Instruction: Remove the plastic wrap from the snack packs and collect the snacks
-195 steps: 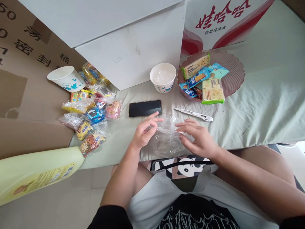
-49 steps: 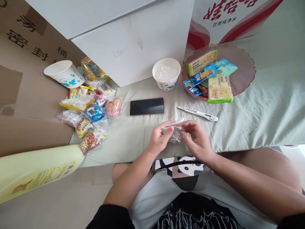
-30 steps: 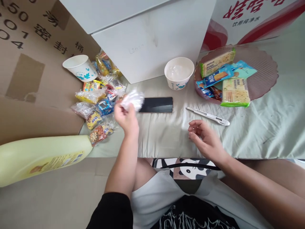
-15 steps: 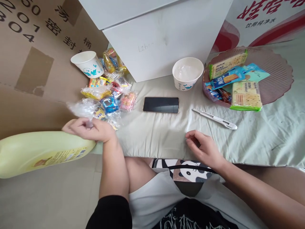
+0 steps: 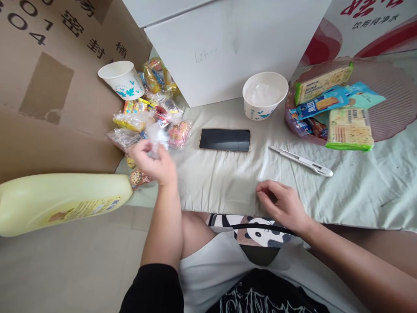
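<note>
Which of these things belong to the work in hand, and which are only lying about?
Seemingly in the work:
clear plastic, in the left hand
perhaps the wrapped snacks beside it

Seemingly lying about:
phone
white cutter
left paper bowl, right paper bowl
pink plate with packets
yellow bottle

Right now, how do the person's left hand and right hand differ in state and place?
The left hand holds crumpled clear plastic; the right hand is loosely curled, with nothing visible in it. The left hand is by the snack packets, whereas the right hand is near the front edge of the green cloth. Both are bare.
</note>
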Demonstrator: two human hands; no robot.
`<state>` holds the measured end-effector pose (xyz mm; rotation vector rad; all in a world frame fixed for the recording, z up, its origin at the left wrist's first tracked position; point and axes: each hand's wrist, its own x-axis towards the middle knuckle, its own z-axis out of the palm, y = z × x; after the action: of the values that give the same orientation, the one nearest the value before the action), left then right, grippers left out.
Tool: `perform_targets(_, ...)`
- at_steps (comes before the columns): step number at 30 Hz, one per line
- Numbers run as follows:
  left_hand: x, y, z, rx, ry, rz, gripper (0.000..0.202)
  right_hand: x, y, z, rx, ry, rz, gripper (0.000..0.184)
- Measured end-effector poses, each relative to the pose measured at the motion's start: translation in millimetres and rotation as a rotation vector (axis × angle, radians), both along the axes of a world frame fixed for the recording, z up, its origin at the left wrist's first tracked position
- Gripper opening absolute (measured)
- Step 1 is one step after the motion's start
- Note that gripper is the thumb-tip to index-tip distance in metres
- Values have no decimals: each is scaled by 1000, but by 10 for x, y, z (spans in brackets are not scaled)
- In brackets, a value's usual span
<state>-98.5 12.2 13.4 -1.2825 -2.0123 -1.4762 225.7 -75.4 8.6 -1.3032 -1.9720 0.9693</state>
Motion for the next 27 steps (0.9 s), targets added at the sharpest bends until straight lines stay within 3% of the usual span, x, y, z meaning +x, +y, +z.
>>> perform_targets(3, 232, 112, -102, -139, 34, -282, 9, -6, -6, -4, 18, -18, -2, 14)
perform_targets(5, 293, 210, -138, -234, 34, -345, 10, -5, -8, -7, 23, -20, -5, 14)
perform_targets(9, 261, 317, -145, -465, 19, -241, 18, 5, -6, -5, 35, -15, 4, 14)
perform_targets(15, 287, 252, -96, -736, -16, -131, 23, 11, 5, 9, 30, 10, 3, 14)
perform_targets(18, 300, 241, -56, -736, -58, -98, 23, 9, 6, 10, 17, 28, 4, 13)
perform_targets(20, 319, 222, -23, -598, -102, -121, 21, 8, 4, 3, 7, 44, 1, 13)
perform_targets(22, 390, 158, 18, -370, -194, -230, 16, 9, -1, -12, -11, 65, -3, 11)
perform_targets(24, 536, 34, 60, -173, -419, -452, 21, 17, -6, -35, -38, 101, -17, 8)
perform_targets(26, 746, -135, 90, -159, -863, -767, 33, 31, -6, -60, -78, 187, -50, 6)
perform_targets(27, 862, -222, 98, -280, -1121, -935, 41, 39, -1, -70, -110, 266, -64, 13)
